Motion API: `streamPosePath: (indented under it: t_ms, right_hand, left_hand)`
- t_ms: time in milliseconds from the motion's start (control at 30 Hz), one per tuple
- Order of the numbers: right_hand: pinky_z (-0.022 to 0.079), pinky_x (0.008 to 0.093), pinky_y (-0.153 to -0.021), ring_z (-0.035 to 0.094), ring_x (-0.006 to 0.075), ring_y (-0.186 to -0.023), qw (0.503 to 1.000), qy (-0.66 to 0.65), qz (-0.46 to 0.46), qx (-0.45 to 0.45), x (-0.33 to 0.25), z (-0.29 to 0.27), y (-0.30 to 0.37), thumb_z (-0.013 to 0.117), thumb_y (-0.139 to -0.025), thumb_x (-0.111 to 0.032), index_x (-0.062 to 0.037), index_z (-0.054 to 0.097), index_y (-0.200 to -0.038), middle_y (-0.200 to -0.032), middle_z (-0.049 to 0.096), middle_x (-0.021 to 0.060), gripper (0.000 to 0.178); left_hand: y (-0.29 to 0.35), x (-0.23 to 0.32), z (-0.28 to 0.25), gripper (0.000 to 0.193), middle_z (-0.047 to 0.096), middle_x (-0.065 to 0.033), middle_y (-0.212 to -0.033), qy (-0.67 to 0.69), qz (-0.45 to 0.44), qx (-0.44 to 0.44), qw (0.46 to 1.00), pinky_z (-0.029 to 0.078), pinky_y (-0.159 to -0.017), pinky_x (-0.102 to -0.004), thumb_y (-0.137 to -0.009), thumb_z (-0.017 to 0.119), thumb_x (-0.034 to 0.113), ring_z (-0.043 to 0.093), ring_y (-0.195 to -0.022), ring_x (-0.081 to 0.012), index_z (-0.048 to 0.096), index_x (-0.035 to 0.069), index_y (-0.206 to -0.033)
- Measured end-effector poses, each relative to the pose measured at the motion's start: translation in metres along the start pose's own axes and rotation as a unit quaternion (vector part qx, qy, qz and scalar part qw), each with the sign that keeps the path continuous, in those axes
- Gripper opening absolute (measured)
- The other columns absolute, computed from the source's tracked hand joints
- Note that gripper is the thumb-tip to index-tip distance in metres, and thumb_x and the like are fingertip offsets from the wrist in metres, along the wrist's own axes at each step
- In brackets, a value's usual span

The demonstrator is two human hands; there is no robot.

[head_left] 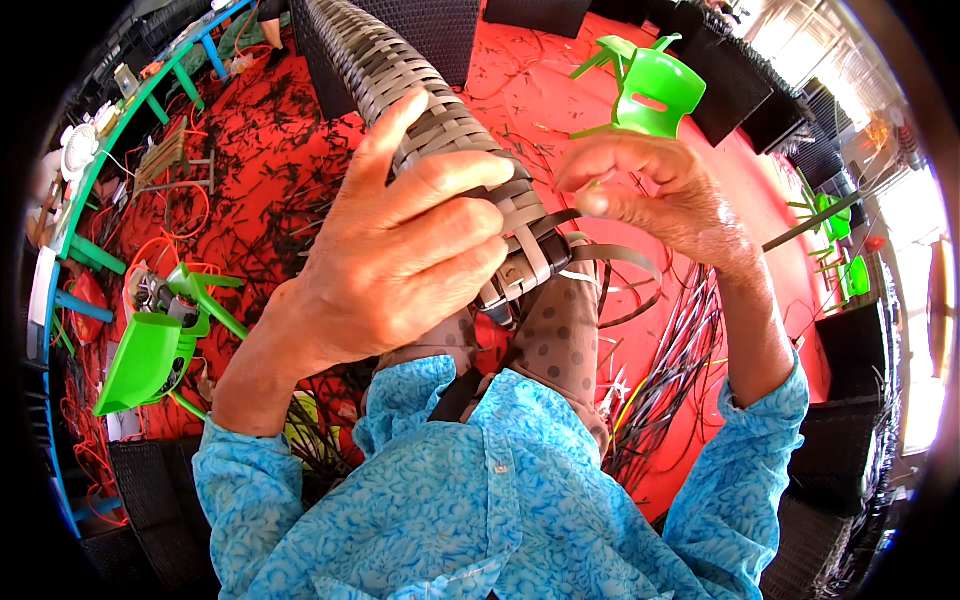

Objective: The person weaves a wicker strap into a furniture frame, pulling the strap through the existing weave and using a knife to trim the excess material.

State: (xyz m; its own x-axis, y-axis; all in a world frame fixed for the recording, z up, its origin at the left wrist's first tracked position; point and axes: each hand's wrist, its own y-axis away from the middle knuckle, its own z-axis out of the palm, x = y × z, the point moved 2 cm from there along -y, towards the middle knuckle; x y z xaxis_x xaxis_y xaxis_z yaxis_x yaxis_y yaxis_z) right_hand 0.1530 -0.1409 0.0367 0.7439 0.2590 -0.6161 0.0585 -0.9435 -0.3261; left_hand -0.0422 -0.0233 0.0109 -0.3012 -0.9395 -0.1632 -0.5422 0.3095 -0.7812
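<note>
A long piece of furniture frame [430, 95], wrapped in grey-brown flat weave, slants from the top toward my knees. My left hand [400, 235] grips it, three fingers bent over the weave and one finger stretched up along its side. Close to its right edge, my right hand [655, 190] is closed in a pinch, thumb against the fingers. A dark flat strip [562, 216] runs from the weave to those fingertips; its end is hidden there. Below, a loose strip [625, 255] curls out from the frame's lower end, which shows a bare dark corner.
A bundle of loose strips [675, 370] lies on the red floor to the right. Green plastic chairs stand at the left [150, 355] and far right [655, 95]. Dark woven furniture [425, 40] stands ahead. Strip scraps [240, 150] and red hoses litter the left floor.
</note>
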Motion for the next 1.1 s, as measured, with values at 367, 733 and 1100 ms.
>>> streamPosePath:
  t_ms: [367, 733, 1100]
  right_hand:
    - [0.049, 0.0285, -0.075, 0.06, 0.0143, -0.089, 0.997, -0.04, 0.028, 0.066, -0.026, 0.005, 0.003, 0.066, -0.084, -0.013, -0.0045, 0.065, -0.097, -0.094, 0.064, 0.0035, 0.015]
    - [0.048, 0.0323, -0.073, 0.06, 0.0227, -0.085, 0.973, 0.209, -0.055, 0.079, -0.045, 0.022, -0.004, 0.07, -0.076, -0.009, -0.0068, 0.067, -0.093, -0.092, 0.065, 0.006, 0.017]
    - [0.048, 0.0328, -0.078, 0.06, 0.0223, -0.09, 0.977, 0.208, -0.054, 0.008, -0.056, 0.024, -0.019, 0.068, -0.078, -0.008, -0.0056, 0.067, -0.094, -0.093, 0.065, 0.0077, 0.016]
  left_hand:
    - [0.047, 0.006, -0.014, 0.012, 0.061, -0.0041, -0.086, -0.033, -0.072, 0.07, 0.994, 0.035, -0.099, -0.0617, -0.069, 0.07, 0.002, 0.063, -0.093, -0.0268, 0.063, 0.005, -0.078]
    - [0.083, 0.028, 0.024, 0.005, 0.058, -0.0021, -0.081, -0.095, -0.099, 0.153, 0.979, 0.036, -0.096, -0.0627, -0.07, 0.066, 0.008, 0.062, -0.094, -0.0212, 0.062, 0.007, -0.073]
    - [0.087, 0.032, 0.034, 0.013, 0.059, -0.001, -0.085, -0.128, -0.084, 0.193, 0.969, 0.038, -0.095, -0.0599, -0.072, 0.064, 0.007, 0.062, -0.095, -0.0197, 0.053, 0.012, -0.068]
